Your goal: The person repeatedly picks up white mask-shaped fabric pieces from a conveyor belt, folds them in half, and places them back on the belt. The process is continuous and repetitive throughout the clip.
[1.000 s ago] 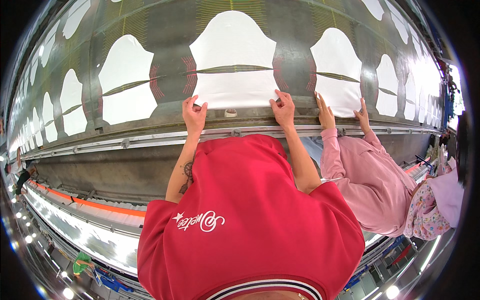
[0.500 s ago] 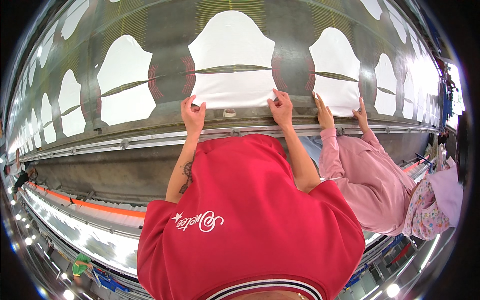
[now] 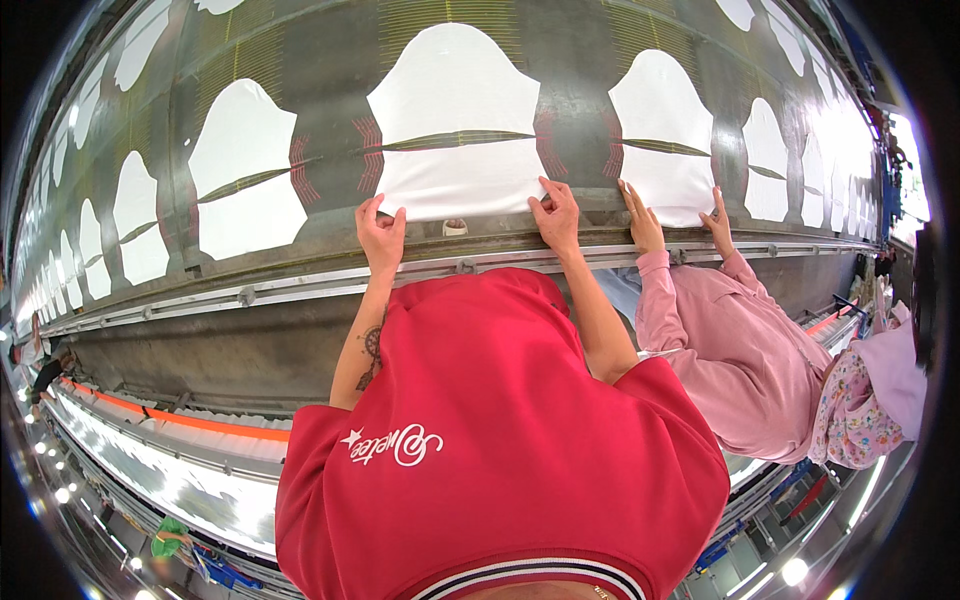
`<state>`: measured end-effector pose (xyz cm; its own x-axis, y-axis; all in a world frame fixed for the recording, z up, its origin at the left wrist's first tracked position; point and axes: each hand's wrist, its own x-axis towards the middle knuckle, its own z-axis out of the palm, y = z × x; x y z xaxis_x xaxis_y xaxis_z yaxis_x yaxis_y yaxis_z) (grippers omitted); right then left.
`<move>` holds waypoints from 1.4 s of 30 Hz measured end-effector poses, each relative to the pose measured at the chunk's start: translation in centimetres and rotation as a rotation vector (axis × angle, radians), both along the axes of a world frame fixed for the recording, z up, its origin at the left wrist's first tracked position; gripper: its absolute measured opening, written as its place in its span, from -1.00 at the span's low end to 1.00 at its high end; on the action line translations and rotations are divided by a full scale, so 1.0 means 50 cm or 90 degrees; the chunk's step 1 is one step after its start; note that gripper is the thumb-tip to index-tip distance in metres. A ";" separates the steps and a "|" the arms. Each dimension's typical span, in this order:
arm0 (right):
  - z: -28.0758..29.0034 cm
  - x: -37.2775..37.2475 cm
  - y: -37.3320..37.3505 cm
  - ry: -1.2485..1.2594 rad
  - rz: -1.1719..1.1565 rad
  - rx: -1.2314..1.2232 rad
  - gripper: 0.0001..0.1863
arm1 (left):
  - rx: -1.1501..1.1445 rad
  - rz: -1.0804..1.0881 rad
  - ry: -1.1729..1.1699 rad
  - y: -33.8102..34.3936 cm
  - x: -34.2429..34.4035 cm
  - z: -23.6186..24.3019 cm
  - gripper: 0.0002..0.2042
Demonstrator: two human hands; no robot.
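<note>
A white cut fabric piece (image 3: 460, 178) lies on the long grey table in front of me, its near edge running between my hands. At its near left corner my left hand (image 3: 381, 238) is closed, thumb and fingers pinching the cloth. My right hand (image 3: 557, 218) pinches the near right corner in the same way. Just beyond lies a rounded white fabric piece (image 3: 455, 85), parted from the near one by a narrow dark lens-shaped gap. Red line marks (image 3: 368, 150) on the table flank both pieces.
To my right, a co-worker in pink (image 3: 730, 340) has both hands at another white piece (image 3: 665, 185). More white pieces (image 3: 245, 150) line the table (image 3: 330, 90) on both sides. A metal rail (image 3: 300, 285) runs along its near edge. A small whitish object (image 3: 455, 228) sits beside that edge.
The whole view has shifted slightly, so the table and pieces appear a little further left. Both hands keep their places at the fabric corners.
</note>
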<state>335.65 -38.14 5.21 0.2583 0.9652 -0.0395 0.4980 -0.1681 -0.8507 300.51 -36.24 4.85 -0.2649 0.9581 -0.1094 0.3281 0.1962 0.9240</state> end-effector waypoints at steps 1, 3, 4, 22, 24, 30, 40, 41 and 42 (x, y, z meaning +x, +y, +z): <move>0.002 -0.001 0.000 0.003 -0.010 -0.019 -0.48 | -0.014 0.004 -0.003 0.001 0.000 0.000 -0.52; 0.005 -0.002 0.001 0.013 -0.011 -0.005 -0.49 | 0.005 0.001 -0.001 0.000 0.000 -0.001 -0.52; 0.006 -0.002 0.000 0.024 -0.019 -0.017 -0.49 | -0.005 0.004 -0.007 0.000 0.001 -0.001 -0.52; 0.005 -0.005 -0.004 0.017 -0.029 0.000 -0.48 | 0.025 -0.022 0.056 0.001 0.001 0.000 -0.53; 0.005 -0.005 -0.004 0.013 -0.024 0.010 -0.48 | 0.018 -0.022 0.062 0.001 0.002 0.004 -0.52; 0.005 -0.007 -0.006 0.069 -0.044 -0.014 -0.47 | 0.008 -0.027 0.075 0.005 -0.002 0.012 -0.50; -0.001 -0.004 -0.010 0.012 -0.034 -0.037 -0.46 | -0.001 -0.044 0.117 0.006 -0.003 0.008 -0.50; -0.001 -0.002 -0.010 0.004 -0.022 -0.016 -0.46 | 0.017 -0.049 0.130 0.007 -0.002 0.008 -0.50; -0.001 -0.002 -0.011 -0.003 -0.020 -0.015 -0.46 | 0.017 -0.052 0.134 0.006 -0.003 0.008 -0.50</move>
